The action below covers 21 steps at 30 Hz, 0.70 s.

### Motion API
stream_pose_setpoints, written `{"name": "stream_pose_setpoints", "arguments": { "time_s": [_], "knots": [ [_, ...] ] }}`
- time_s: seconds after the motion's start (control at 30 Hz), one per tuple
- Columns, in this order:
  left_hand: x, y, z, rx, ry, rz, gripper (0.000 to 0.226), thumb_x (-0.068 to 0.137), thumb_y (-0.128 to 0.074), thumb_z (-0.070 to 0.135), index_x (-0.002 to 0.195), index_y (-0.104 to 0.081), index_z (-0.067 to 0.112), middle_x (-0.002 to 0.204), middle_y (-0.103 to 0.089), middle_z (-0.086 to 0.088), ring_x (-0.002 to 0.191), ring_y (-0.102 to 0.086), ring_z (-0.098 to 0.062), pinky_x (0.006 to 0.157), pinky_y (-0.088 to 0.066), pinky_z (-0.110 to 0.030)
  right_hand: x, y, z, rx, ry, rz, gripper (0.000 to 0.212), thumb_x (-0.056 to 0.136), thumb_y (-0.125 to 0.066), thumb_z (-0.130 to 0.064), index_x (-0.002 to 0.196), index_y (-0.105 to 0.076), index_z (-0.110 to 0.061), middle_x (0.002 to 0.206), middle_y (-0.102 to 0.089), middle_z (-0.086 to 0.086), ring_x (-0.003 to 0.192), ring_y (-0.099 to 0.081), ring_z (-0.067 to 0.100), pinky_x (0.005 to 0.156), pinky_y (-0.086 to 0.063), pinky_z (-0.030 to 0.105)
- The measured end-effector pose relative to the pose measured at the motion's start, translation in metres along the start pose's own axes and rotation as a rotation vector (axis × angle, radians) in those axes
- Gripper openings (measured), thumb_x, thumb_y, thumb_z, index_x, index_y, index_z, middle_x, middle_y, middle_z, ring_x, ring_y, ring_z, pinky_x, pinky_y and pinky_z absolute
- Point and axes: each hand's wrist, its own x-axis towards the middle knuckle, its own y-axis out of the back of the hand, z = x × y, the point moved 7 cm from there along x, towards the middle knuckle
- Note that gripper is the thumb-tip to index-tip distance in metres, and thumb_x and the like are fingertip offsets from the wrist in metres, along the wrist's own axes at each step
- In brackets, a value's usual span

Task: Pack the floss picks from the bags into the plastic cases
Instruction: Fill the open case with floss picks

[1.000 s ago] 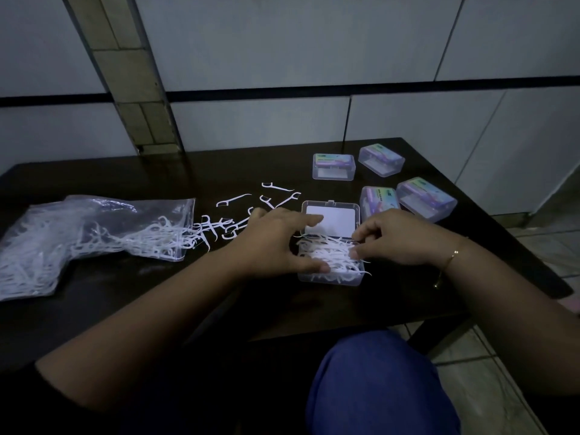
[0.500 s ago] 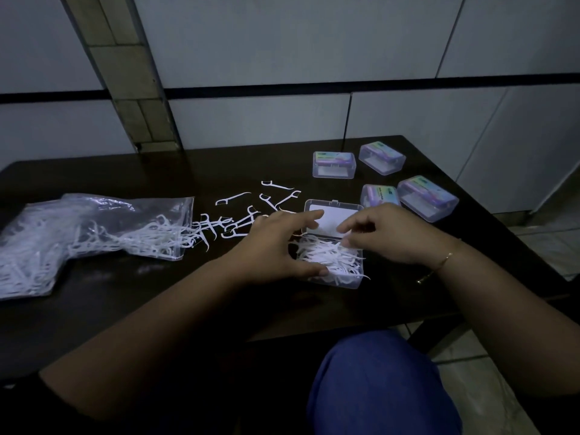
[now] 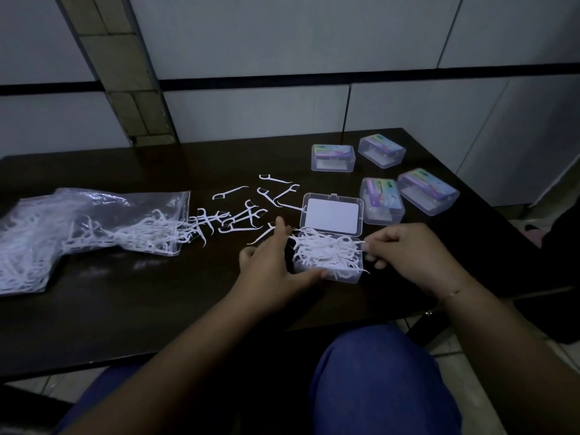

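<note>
Head view: left hand [image 3: 271,271] braces open case [image 3: 328,265], fingers spread, preventing sliding; right hand [image 3: 405,251], at 3 o'clock, curled, apparently pinching overhanging floss picks [image 3: 326,251].

Dim, bluish light; wide-angle edge bending; soft detail.
</note>
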Motion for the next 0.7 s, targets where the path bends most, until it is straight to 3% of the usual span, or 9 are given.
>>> {"name": "stream_pose_setpoints", "arguments": {
  "time_s": [0.13,0.23,0.33,0.47,0.5,0.6,0.7],
  "knots": [
    [0.002,-0.006,0.002,0.014,0.005,0.033,0.105,0.076,-0.062,0.062,0.152,-0.003,0.019,0.149,-0.036,0.010,0.136,-0.027,-0.010,0.104,-0.012,-0.028,-0.005,-0.004,-0.002,0.096,0.056,0.110,0.007,0.087,-0.066,-0.016,0.087,-0.073,-0.016,0.072,-0.068,-0.003,0.055,-0.058,0.010,0.057,-0.045,0.020],
    [0.003,-0.010,0.009,0.055,-0.003,0.039,0.102,0.078,-0.062,0.060,0.151,-0.005,0.017,0.150,-0.033,0.005,0.137,-0.026,-0.012,0.106,-0.015,-0.032,-0.009,-0.009,-0.002,0.086,0.088,0.140,0.011,0.087,-0.065,-0.021,0.092,-0.075,-0.019,0.065,-0.063,-0.012,0.059,-0.057,0.005,0.058,-0.041,0.019],
    [0.003,-0.013,0.014,0.074,-0.020,0.045,0.103,0.076,-0.061,0.063,0.148,-0.004,0.018,0.156,-0.019,-0.001,0.142,-0.017,-0.015,0.109,-0.015,-0.038,-0.010,-0.015,-0.005,0.055,0.105,0.093,0.018,0.090,-0.062,-0.025,0.094,-0.075,-0.015,0.068,-0.063,-0.013,0.067,-0.057,0.004,0.062,-0.040,0.021],
    [0.002,-0.018,0.019,0.074,-0.003,-0.001,0.112,0.075,-0.057,0.068,0.148,0.012,0.018,0.159,0.005,0.000,0.145,0.000,-0.015,0.113,-0.008,-0.042,-0.014,-0.017,-0.008,0.020,0.100,0.003,0.032,0.096,-0.051,-0.032,0.071,-0.068,-0.022,0.055,-0.062,-0.013,0.061,-0.054,0.001,0.059,-0.039,0.019],
    [0.003,-0.019,0.021,0.071,-0.007,-0.005,0.114,0.074,-0.056,0.069,0.148,0.014,0.019,0.159,0.007,0.001,0.145,0.002,-0.014,0.113,-0.008,-0.042,-0.016,-0.018,-0.010,0.034,0.116,-0.015,0.030,0.097,-0.049,-0.033,0.077,-0.069,-0.023,0.062,-0.065,-0.015,0.065,-0.056,0.000,0.061,-0.040,0.018],
    [0.006,-0.018,0.022,0.049,-0.015,0.002,0.120,0.070,-0.058,0.073,0.147,0.019,0.023,0.159,0.006,0.004,0.145,0.000,-0.013,0.113,-0.009,-0.043,-0.015,-0.020,-0.009,0.094,0.144,-0.054,0.032,0.096,-0.049,-0.034,0.125,-0.060,-0.025,0.109,-0.067,-0.008,0.084,-0.058,-0.001,0.075,-0.044,0.016],
    [0.007,-0.014,0.016,-0.027,-0.038,0.015,0.126,0.060,-0.064,0.076,0.148,0.014,0.031,0.159,-0.005,0.007,0.144,-0.008,-0.013,0.114,-0.011,-0.047,-0.010,-0.021,-0.004,0.091,0.155,-0.026,0.049,0.087,-0.059,-0.044,0.134,-0.050,-0.032,0.122,-0.058,-0.002,0.101,-0.059,0.009,0.092,-0.049,0.032]
  ]
}}
